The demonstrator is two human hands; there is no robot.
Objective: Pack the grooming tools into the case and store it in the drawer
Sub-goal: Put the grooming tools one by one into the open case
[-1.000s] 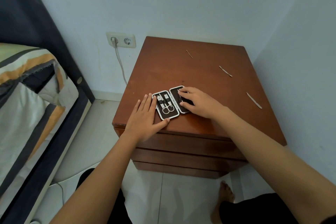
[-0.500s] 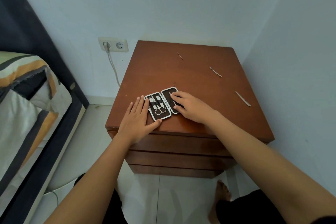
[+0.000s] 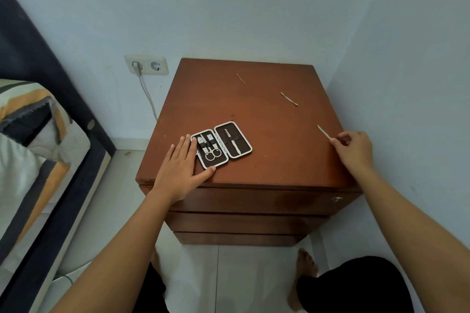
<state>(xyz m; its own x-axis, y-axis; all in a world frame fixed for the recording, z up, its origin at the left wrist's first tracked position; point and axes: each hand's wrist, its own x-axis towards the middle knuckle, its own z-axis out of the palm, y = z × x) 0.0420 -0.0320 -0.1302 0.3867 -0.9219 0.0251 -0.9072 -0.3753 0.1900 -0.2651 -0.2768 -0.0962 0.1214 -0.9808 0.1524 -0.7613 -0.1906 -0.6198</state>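
A small brown grooming case point(image 3: 221, 145) lies open near the front left of the wooden nightstand top point(image 3: 267, 132). Its left half holds scissors point(image 3: 211, 154) and other tools under straps; its right half holds tweezers point(image 3: 232, 143). My left hand point(image 3: 179, 170) lies flat on the top, fingers and thumb touching the case's left edge and corner. My right hand point(image 3: 354, 150) is at the right edge, thumb and forefinger pinched on the near end of a thin metal tool point(image 3: 322, 131). Two more thin tools lie loose: one mid-right point(image 3: 289, 98), one at the back point(image 3: 240, 78).
The nightstand has three shut drawers; the top drawer point(image 3: 254, 201) carries a small lock point(image 3: 337, 199) at its right. A wall stands close on the right. A socket point(image 3: 146, 65) with a plugged cable is on the back wall. A bed point(image 3: 30, 147) is at the left.
My right hand left the case's right half and moved right to the nearest loose tool, uncovering the tweezers. My left hand stayed beside the case.
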